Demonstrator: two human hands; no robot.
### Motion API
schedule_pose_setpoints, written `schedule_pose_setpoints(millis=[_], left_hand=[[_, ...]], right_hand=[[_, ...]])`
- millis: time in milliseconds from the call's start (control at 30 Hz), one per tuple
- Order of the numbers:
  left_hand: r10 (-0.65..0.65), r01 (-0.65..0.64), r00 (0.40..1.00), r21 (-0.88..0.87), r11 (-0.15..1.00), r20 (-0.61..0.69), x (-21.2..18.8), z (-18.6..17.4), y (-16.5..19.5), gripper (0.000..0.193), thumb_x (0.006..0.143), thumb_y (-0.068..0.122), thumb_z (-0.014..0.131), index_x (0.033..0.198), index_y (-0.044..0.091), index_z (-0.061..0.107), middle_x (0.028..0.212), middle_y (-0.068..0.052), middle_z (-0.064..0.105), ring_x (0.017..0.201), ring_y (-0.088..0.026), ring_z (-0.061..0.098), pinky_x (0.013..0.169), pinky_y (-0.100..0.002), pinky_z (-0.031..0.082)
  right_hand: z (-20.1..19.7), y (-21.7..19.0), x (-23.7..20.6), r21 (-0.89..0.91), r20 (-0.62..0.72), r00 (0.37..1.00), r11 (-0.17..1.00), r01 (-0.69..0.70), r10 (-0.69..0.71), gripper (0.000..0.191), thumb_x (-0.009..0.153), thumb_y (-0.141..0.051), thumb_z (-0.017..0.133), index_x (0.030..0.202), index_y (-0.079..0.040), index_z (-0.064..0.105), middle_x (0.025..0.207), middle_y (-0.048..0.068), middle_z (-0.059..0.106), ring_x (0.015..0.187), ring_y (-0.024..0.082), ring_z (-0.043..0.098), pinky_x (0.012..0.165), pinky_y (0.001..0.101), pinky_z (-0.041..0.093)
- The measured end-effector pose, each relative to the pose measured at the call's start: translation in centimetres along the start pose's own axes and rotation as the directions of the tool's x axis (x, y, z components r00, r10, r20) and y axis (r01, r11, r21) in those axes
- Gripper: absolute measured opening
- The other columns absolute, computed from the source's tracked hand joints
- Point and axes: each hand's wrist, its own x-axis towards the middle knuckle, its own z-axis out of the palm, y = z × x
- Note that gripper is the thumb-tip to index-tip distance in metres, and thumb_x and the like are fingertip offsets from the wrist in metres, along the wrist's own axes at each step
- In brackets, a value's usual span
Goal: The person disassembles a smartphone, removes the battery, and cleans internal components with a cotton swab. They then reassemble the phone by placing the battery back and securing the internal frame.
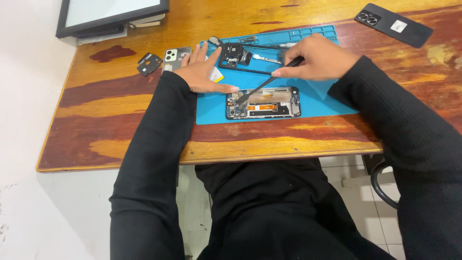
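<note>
From the head camera, your right hand [320,58] has its fingers pinched together around a thin black tool [269,82], whose tip touches the upper left end of the opened phone [263,103], which lies lengthwise on the blue work mat [313,98] on the wooden table [110,120]. Your left hand [204,70] rests flat just beside the phone's left end, fingers spread apart, thumb stretched toward the tool tip, gripping nothing. Behind your hands a black phone frame [236,55] lies on the mat, a phone back cover [175,57] sits off its left edge, and another black phone [393,25] lies well apart at the far right.
</note>
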Motion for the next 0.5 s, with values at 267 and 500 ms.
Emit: schedule_pose_setpoints(millis=[267, 500], left_hand=[[0.002, -0.002, 1.000, 0.014, 1.000, -0.002, 0.0, 0.1, 0.0, 0.148, 0.056, 0.100, 0.054, 0.164, 0.008, 0.012, 0.165, -0.037, 0.000, 0.155, -0.050, -0.004, 0.120, -0.067, 0.005], [-0.015, 0.015, 1.000, -0.005, 1.000, -0.001, -0.1, 0.1, 0.0, 0.147, 0.055, 0.099, 0.056, 0.164, 0.010, 0.012, 0.165, -0.035, 0.001, 0.155, -0.048, -0.004, 0.121, -0.064, 0.004]], right_hand=[[2.0, -2.1, 0.2, 0.153, 0.054, 0.998, 0.988, 0.002, -0.011, 0.044, 0.088, -0.045, 0.076, 0.077, -0.003, 0.077, 0.057, 0.010, 0.065, 0.048, 0.021, 0.056, 0.048, 0.0335, 0.042], [1.0, -1.3, -0.1, 0.092, 0.008, 0.999, 0.995, 0.050, -0.051, 0.049, 0.086, -0.048, 0.078, 0.074, -0.001, 0.076, 0.061, 0.011, 0.066, 0.049, 0.019, 0.059, 0.048, 0.0337, 0.044]])
